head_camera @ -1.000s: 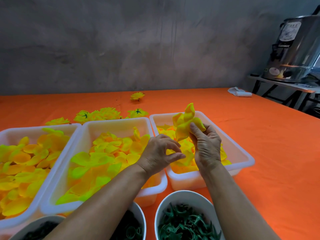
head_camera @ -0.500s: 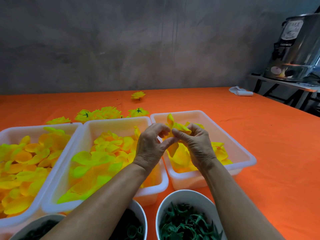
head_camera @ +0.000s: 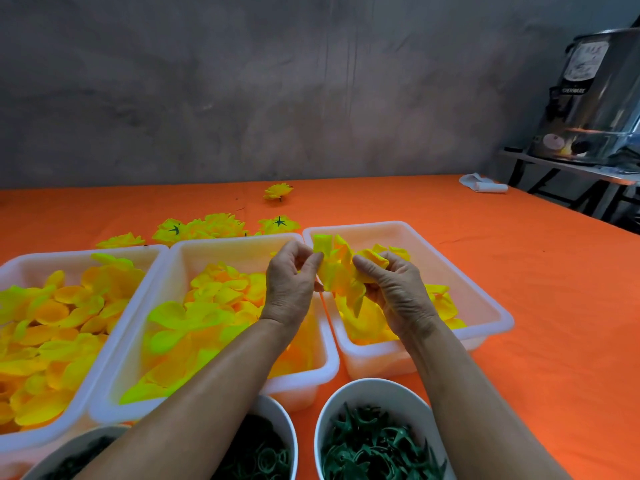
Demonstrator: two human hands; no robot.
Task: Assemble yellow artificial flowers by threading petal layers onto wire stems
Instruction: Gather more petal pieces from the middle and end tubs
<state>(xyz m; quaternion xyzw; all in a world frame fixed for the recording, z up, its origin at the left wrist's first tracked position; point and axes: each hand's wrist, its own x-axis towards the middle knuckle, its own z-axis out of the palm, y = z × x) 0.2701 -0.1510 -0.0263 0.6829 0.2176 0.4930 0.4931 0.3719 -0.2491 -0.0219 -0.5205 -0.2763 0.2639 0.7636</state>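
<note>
Head view: my left hand (head_camera: 289, 285) pinches one edge of a crumpled yellow fabric petal layer (head_camera: 337, 271), my right hand (head_camera: 391, 289) grips its other side w/ curled fingers. Petal layer's held up just above the right-most white rectangular plastic tray (head_camera: 485, 299), over its near-left part. Left of that tray: two more white trays (head_camera: 194, 271) w/ loose yellow petals. Nearer me than it: white round bowl (head_camera: 346, 396) of green plastic calyx pieces. Beyond it: finished yellow flowers (head_camera: 214, 226) on orange tablecloth (head_camera: 536, 306).
</note>
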